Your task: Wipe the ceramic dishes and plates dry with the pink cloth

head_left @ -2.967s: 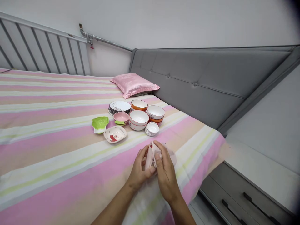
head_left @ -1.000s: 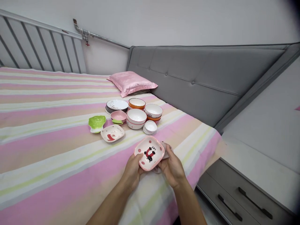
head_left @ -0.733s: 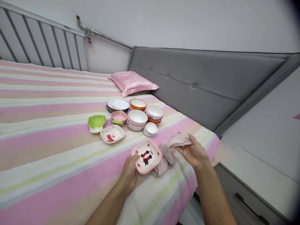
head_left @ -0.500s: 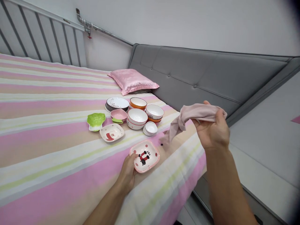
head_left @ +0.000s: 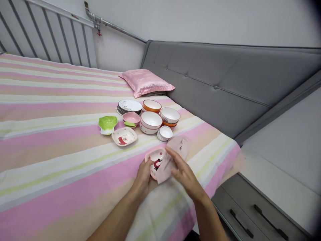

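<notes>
My left hand (head_left: 144, 172) grips the near-left rim of a small pink square dish (head_left: 154, 158) with red dots and a red-and-black figure, resting on the striped bed sheet (head_left: 62, 157). A pale pink cloth (head_left: 175, 152) lies over the dish's right half. My right hand (head_left: 182, 170) lies on the cloth with its fingers stretched out, pressing it onto the dish.
Behind the dish stand a cream dish with a red figure (head_left: 124, 136), a green leaf-shaped dish (head_left: 107, 123), a small pink bowl (head_left: 131, 118), stacked plates (head_left: 129, 105), several bowls (head_left: 150, 121) and small saucers (head_left: 165, 132). A pink pillow (head_left: 146, 81) leans by the grey headboard (head_left: 225, 83). A drawer unit (head_left: 253, 211) stands right.
My right hand lifted the cloth high off the bed to the right, then brought it back down onto the dish. The left hand kept hold of the dish, now turned face up.
</notes>
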Demonstrator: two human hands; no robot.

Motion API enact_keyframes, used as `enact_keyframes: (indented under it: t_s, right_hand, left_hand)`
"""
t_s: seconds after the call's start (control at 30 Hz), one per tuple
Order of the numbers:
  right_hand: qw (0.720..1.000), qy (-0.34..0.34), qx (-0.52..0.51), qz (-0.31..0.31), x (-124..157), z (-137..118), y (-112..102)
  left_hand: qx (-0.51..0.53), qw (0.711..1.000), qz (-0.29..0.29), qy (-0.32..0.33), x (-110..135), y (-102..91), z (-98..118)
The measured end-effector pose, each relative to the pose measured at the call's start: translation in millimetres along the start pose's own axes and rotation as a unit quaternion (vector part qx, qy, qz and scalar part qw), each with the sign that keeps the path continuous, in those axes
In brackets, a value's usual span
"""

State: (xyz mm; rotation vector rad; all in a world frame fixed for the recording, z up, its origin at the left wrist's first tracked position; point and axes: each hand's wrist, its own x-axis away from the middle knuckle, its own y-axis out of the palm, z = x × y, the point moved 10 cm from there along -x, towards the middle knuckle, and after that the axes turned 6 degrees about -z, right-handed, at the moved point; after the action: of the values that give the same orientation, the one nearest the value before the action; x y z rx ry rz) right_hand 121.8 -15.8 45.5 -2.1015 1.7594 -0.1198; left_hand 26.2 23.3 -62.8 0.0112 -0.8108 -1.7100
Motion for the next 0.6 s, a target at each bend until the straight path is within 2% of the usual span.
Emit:
enact_keyframes:
  t_s: [0.07,0.13,0.17,0.2,0.33,0.47,0.6]
  right_hand:
    - [0.993,0.015,-0.037,0.109,2.7,14.0,-25.6]
    - [0.971,0.041,-0.012,0.237,12.5,33.7,-49.5]
    - [0.963,0.053,0.005,0.265,15.7,43.1,-53.2]
    - [0.961,0.068,0.021,0.266,15.8,52.6,-51.3]
    - [0.971,0.122,0.082,0.189,7.8,75.0,-29.1]
    - [0.967,0.137,0.135,0.168,2.5,69.4,-21.3]
    - [0.963,0.124,0.142,0.194,4.0,57.9,-29.6]
  left_hand:
    - [-0.004,1.000,0.004,0.000,-0.4,-0.3,-0.6]
    - [-0.012,1.000,0.007,0.002,-0.9,-1.3,-1.6]
    - [-0.017,1.000,0.009,0.004,-1.1,-1.9,-2.0]
    - [-0.023,1.000,0.011,0.008,-1.1,-2.4,-2.1]
    - [-0.060,0.997,0.024,0.044,0.8,-2.6,3.5]
    - [-0.101,0.990,0.011,0.098,5.6,6.4,12.5]
    - [-0.151,0.976,-0.029,0.152,11.1,19.9,20.3]
